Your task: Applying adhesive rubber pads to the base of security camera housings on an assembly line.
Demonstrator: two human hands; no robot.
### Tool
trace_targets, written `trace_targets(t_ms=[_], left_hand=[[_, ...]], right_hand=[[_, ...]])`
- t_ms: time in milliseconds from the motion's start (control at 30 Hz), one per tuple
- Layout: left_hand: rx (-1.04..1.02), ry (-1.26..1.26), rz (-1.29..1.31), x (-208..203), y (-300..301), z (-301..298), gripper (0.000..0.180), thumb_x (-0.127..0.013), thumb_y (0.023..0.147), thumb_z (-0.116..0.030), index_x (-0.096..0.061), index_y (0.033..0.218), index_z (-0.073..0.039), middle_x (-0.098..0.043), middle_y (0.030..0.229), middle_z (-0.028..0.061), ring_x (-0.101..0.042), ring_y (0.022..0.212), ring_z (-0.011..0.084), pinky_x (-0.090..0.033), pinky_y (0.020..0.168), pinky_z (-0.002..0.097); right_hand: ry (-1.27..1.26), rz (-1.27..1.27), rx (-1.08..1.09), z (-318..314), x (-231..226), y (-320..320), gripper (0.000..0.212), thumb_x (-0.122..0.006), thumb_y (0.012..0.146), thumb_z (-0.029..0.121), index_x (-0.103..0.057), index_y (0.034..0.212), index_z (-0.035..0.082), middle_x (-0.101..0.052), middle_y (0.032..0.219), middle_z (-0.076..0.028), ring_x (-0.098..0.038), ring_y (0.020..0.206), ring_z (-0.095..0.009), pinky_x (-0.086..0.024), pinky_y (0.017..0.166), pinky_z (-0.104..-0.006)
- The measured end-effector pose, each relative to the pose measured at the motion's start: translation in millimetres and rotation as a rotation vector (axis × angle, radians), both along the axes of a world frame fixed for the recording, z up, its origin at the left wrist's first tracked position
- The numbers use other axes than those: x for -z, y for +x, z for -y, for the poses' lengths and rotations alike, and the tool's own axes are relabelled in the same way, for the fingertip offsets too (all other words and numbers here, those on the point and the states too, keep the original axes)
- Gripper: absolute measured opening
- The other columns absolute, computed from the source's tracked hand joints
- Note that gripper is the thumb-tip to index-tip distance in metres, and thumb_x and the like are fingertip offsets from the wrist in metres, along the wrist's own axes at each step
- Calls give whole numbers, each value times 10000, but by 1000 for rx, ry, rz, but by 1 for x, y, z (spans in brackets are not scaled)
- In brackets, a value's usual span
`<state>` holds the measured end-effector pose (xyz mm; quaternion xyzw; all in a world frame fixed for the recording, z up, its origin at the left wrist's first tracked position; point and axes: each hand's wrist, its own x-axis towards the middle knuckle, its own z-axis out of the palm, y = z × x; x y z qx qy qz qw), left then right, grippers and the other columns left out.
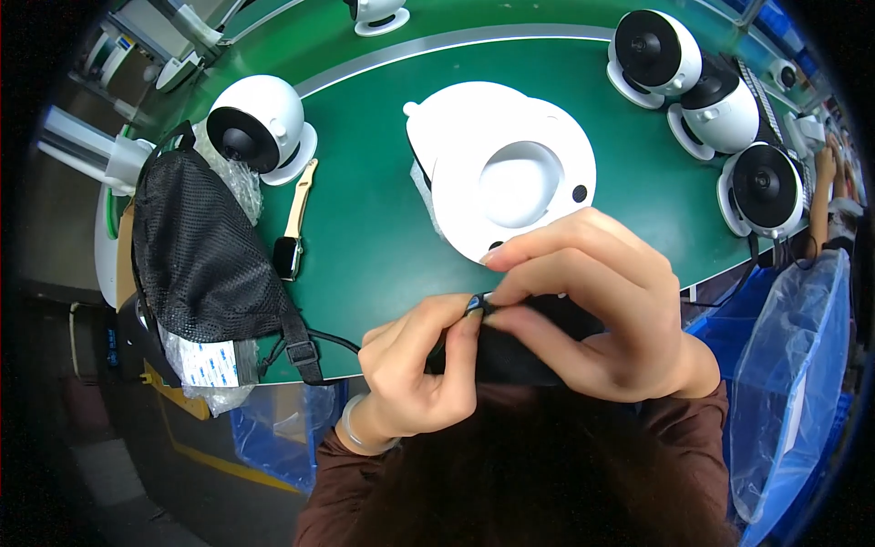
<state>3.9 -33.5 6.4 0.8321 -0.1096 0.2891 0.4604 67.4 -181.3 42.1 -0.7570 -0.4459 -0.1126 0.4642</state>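
Note:
Both my hands meet at the near edge of the green table (365, 210). My left hand (415, 369) pinches the end of a black part (510, 351) with thumb and fingertips. My right hand (592, 301) curls over the same black part from above, its fingertips touching those of the left hand. Most of the black part is hidden under my fingers. Just beyond my hands lies a round white plastic housing (501, 169) with a hollow centre.
A white ball-shaped camera (260, 123) stands at the left, and three more (720, 109) at the right. A wristwatch with a tan strap (293, 223) lies flat. A black mesh bag (196, 246) hangs over the left edge. Blue plastic-lined bins (784, 365) sit at the right.

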Motion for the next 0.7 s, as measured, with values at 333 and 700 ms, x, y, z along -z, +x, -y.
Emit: trace_targets(t_ms=[333, 700], left_hand=[[17, -130, -85, 8, 3, -5, 106, -558, 690, 89, -561, 789, 50, -556, 719, 109, -505, 488, 108, -389, 461, 188], [83, -94, -109, 0, 13, -3, 119, -560, 711, 88, -554, 823, 50, -552, 783, 98, -491, 518, 80, -384, 466, 174]], right_hand=[[58, 220, 233, 15, -22, 16, 62, -575, 709, 19, -555, 738, -31, -592, 893, -193, -573, 799, -194, -451, 688, -273], [-26, -212, 297, 15, -22, 55, 129, -596, 758, 108, -612, 790, -16, -603, 735, -61, -569, 701, -103, -467, 618, -197]])
